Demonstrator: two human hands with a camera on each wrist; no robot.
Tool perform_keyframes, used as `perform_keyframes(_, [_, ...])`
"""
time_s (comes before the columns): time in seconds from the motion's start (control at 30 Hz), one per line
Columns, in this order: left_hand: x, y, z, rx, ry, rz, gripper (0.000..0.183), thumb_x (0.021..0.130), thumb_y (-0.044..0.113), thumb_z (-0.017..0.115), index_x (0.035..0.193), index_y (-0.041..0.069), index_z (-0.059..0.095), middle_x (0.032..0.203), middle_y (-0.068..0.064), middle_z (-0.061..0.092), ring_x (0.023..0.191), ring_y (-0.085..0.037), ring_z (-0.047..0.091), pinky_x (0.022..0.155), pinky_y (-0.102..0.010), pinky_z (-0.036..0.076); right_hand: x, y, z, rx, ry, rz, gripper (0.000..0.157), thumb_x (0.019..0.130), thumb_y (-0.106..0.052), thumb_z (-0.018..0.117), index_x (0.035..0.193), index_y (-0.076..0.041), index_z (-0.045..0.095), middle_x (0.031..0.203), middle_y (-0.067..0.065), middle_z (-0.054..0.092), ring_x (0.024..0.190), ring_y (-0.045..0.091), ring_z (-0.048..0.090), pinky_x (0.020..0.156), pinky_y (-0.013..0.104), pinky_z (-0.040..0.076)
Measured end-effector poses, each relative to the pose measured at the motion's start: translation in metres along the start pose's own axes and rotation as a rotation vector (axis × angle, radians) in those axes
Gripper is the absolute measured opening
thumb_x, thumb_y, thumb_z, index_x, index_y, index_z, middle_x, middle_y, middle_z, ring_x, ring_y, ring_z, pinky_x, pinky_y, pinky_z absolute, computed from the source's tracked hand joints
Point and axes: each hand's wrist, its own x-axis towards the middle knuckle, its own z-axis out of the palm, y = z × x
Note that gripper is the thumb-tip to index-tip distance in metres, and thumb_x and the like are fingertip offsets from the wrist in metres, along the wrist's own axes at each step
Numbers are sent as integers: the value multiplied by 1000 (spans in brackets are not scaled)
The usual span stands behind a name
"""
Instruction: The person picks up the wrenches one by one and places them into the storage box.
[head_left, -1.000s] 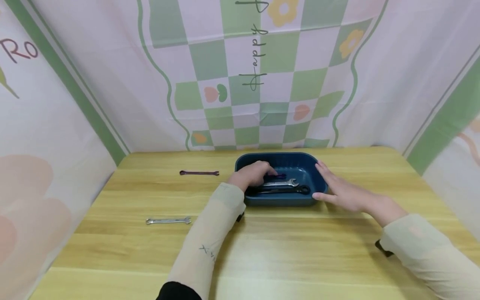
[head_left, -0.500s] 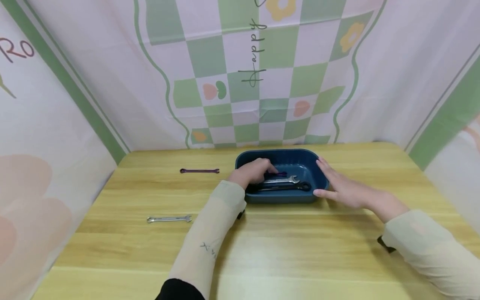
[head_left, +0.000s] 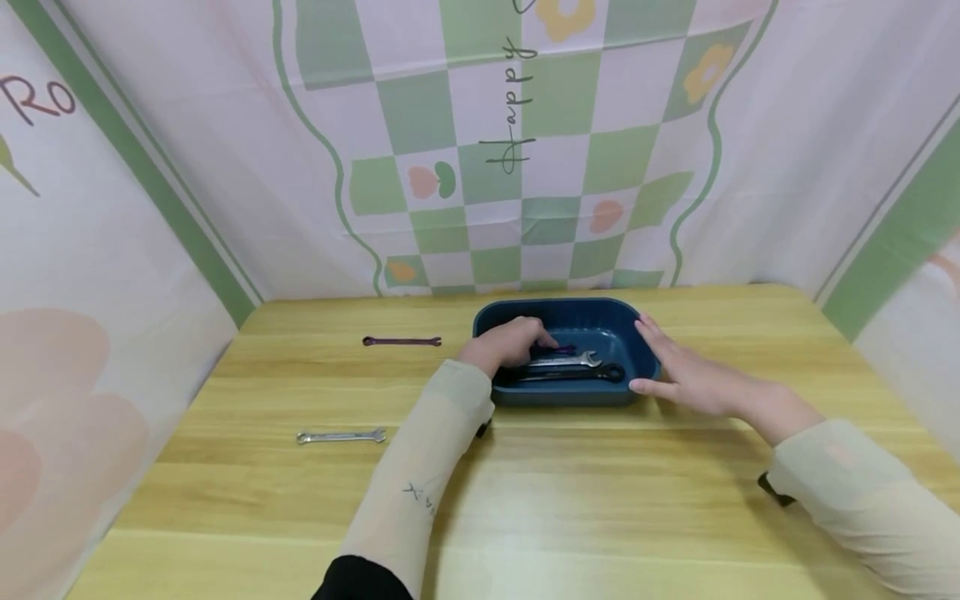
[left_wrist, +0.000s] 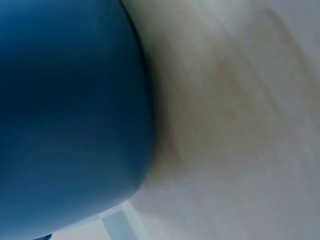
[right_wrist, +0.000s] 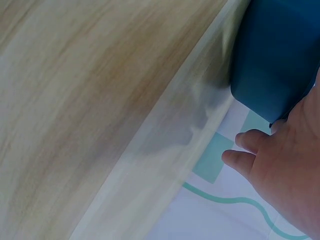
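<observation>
A dark blue plastic box (head_left: pixel 570 398) stands on the wooden table. My left hand (head_left: pixel 506 342) reaches over its left end, fingers bent down onto a small purple wrench (head_left: pixel 566 350); the thumb and the wrench's left part are hidden. In front of that wrench lie a silver wrench (head_left: pixel 577 361) and a black wrench (head_left: pixel 581 374), side by side inside. My right hand (head_left: pixel 693 379) is spread against the box's right end, thumb at the front corner. The right wrist view shows that hand's outstretched fingers (right_wrist: pixel 240 162) beside the box. Only the box's outer wall (left_wrist: pixel 75 110) fills the left wrist view's left side.
Another purple wrench (head_left: pixel 402 341) lies on the table (head_left: pixel 570 508) left of the box. Nearer the front, a silver wrench (head_left: pixel 341 436) lies left of my left forearm. A printed cloth (head_left: pixel 555 192) hangs behind the table's back edge, with more cloth at both sides.
The head view shifts slightly. Both hands, the box and the wrenches keep their places relative to each other.
</observation>
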Motion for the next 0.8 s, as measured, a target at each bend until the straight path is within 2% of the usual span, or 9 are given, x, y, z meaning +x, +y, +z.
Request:
perform_keyframes(0.13, [1, -1, 0, -9, -4, -5, 56, 96, -15, 53, 141, 18, 65, 136, -6, 61, 129, -19, 54, 93, -21, 49, 0, -1, 0, -2, -2, 1, 96, 105, -41, 58, 163, -4, -8, 167, 18, -18, 148, 57, 6, 114, 72, 14])
perform_keyframes(0.37, [1, -1, 1, -34, 1, -5, 58, 94, -18, 53, 139, 18, 66, 138, -7, 62, 130, -19, 55, 78, -19, 46, 0, -2, 0, 2, 2, -3, 96, 104, -40, 59, 163, -2, -7, 167, 20, -17, 147, 58, 7, 113, 72, 15])
perform_keyframes(0.8, [0, 3, 0, -30, 1, -30, 57, 95, -17, 54, 139, 18, 67, 137, -5, 63, 129, -18, 55, 84, -19, 49, -1, -2, -1, 15, 5, -4, 96, 104, -40, 59, 163, -2, -6, 167, 20, -16, 148, 57, 6, 113, 73, 14])
